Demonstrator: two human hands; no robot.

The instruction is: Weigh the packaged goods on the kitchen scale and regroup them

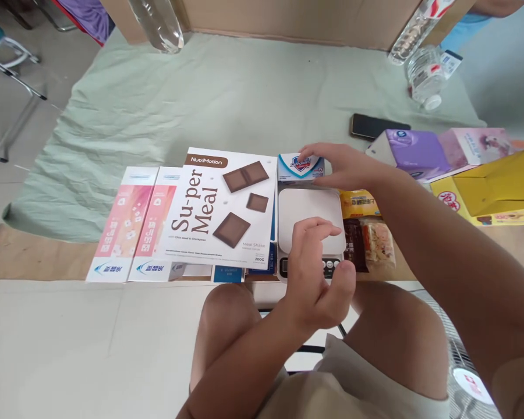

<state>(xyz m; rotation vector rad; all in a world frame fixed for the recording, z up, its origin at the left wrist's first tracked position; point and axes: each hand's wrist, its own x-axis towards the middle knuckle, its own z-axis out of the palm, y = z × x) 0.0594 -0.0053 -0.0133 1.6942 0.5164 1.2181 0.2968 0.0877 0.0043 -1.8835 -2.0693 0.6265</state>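
Note:
A white digital kitchen scale [310, 215] stands near the table's front edge with nothing on its plate. Above its buttons hovers my left hand [318, 273], fingers bent and apart, holding nothing and hiding part of the display. My right hand [340, 163] has its thumb and fingers around the right end of a Safeguard soap box [299, 167], just behind the scale. Left of the scale, a white Su-per Meal box [220, 209] lies over several smaller blue boxes [229, 273]. Right of it are a yellow packet [358, 203], a dark brown packet [353, 244] and a clear-wrapped snack [378, 243].
Two pink toothpaste-like boxes [122, 227] lie at left. At right are a purple pack [413, 154], an open yellow box [498, 183] and a black phone [378, 126]. Plastic bottles [425, 75] and a cardboard panel [288, 20] stand at the back.

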